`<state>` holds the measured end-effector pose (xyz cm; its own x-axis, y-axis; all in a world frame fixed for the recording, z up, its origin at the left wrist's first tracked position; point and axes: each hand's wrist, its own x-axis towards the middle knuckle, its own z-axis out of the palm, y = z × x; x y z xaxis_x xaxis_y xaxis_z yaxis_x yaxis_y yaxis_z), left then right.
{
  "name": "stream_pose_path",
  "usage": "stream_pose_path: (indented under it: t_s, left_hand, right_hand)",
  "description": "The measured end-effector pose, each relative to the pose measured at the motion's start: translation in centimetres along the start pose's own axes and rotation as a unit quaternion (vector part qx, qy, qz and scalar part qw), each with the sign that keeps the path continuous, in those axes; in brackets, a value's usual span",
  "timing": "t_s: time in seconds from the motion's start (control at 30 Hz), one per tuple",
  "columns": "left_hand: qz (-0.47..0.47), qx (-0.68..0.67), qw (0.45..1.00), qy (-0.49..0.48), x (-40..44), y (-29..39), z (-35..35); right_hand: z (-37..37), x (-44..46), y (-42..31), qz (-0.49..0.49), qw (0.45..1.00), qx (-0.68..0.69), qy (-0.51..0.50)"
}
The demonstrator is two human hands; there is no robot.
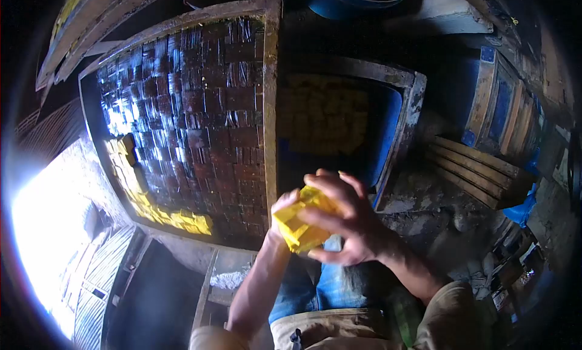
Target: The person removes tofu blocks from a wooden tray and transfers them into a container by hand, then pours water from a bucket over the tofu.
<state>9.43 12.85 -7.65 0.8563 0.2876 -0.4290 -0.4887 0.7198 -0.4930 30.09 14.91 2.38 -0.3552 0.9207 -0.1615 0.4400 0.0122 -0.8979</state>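
Above my lap, a bright yellow wrapped block (298,230) is held between both hands. My left hand (280,218) grips its left side, partly hidden behind it. Curled over its right side and top are the fingers of my right hand (345,219), slightly blurred. Just beyond the hands, to the left, a wooden-framed tray (272,107) holds a woven-looking layer of dark brown, shiny blocks (200,107). Yellow pieces (191,221) line that tray's lower left edge.
Right of the tray, a second wooden frame (413,101) with blue lining holds dim yellowish blocks (327,113). A blue tub (339,9) stands at the top. Wooden slats (473,174) and a blue-panelled wooden piece (500,107) lie at the right.
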Motion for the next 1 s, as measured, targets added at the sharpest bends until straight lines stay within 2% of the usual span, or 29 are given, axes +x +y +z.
stream_pose_path:
  t_s: [0.03,0.07,0.13,0.17,0.2,0.3,0.33,0.37,0.43,0.47,0.5,0.57,0.67,0.77,0.8,0.9,1.0]
  left_hand:
    - [0.051,-0.025,0.998,-0.013,1.7,-0.6,2.6]
    - [0.119,0.195,0.974,0.013,2.3,-1.5,1.9]
    - [0.078,0.112,0.99,0.016,3.9,-2.0,2.4]
    - [0.029,0.021,0.999,0.03,4.6,-1.5,2.2]
    - [-0.017,-0.073,0.996,0.053,5.3,-1.0,2.6]
    - [-0.045,-0.14,0.989,0.02,5.7,-1.3,3.9]
    - [-0.044,-0.117,0.992,0.014,6.2,-1.3,2.7]
    - [-0.065,-0.127,0.989,-0.043,6.5,-1.0,0.8]
    - [0.056,0.027,0.985,0.16,5.8,-2.2,1.2]
    - [0.052,0.063,0.982,0.17,5.7,-1.9,1.9]
    - [0.004,0.125,0.958,0.256,6.5,-1.5,4.0]
    - [-0.014,0.073,0.966,0.249,5.6,-1.5,3.2]
    - [0.017,0.079,0.962,0.261,3.9,-1.7,3.4]
    - [0.036,0.138,0.946,0.29,2.4,-1.8,3.5]
    - [0.044,0.111,0.956,0.268,2.1,-1.8,3.4]
    - [0.062,0.088,0.965,0.241,1.7,-1.8,3.1]
    - [0.073,0.085,0.962,0.248,1.2,-2.0,3.3]
  right_hand:
    - [0.3,0.3,-1.2,-0.009,0.998,-0.045,-0.051]
    - [1.4,0.1,-0.8,-0.004,0.997,-0.051,-0.066]
    - [1.7,0.0,0.7,-0.016,0.993,-0.086,-0.073]
    - [1.6,0.2,1.4,-0.028,0.989,-0.121,-0.076]
    - [1.3,0.3,1.4,-0.023,0.994,-0.089,-0.051]
    - [0.7,0.7,2.7,-0.022,0.998,-0.013,-0.061]
    - [0.4,1.0,2.7,0.004,0.999,0.019,-0.036]
    - [0.2,1.0,3.3,0.034,0.996,0.077,-0.035]
    - [0.5,1.2,5.2,0.062,0.966,0.247,0.037]
    - [1.0,1.3,5.9,0.091,0.933,0.329,0.111]
    - [0.8,2.1,6.0,0.153,0.893,0.385,0.175]
    - [1.9,3.0,9.4,0.258,0.826,0.42,0.272]
    - [4.8,4.7,16.5,0.36,0.775,0.351,0.383]
    - [6.9,7.5,22.9,0.387,0.79,0.238,0.412]
    - [7.2,8.7,24.2,0.389,0.801,0.194,0.411]
    - [7.9,10.9,26.7,0.393,0.825,0.08,0.397]
    - [7.6,11.7,27.1,0.393,0.831,0.028,0.392]
